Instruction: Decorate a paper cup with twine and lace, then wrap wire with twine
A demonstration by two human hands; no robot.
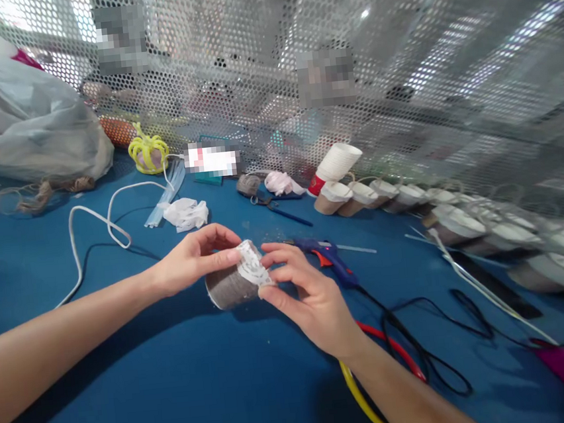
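Note:
A small cup wrapped in grey-brown cloth [229, 288] lies tilted on its side between my hands, just over the blue table. White lace trim [251, 265] runs around one end of it. My left hand [201, 256] grips the cup from the left, its thumb pressing on the lace edge and its other fingers behind. My right hand [304, 289] pinches the lace at the right end with thumb and fingertips. Just beyond my right hand lies a blue glue gun [331, 260] with a clear glue stick in its back.
Several cloth-wrapped cups [405, 197] line the right side by the perforated metal screen [248, 62]. Pliers [282, 210], crumpled white plastic [186, 214] and glue sticks [165, 196] lie behind my hands. A white cable [72, 238] loops left; black cord [424, 344] trails right. A large plastic bag [27, 109] stands back left.

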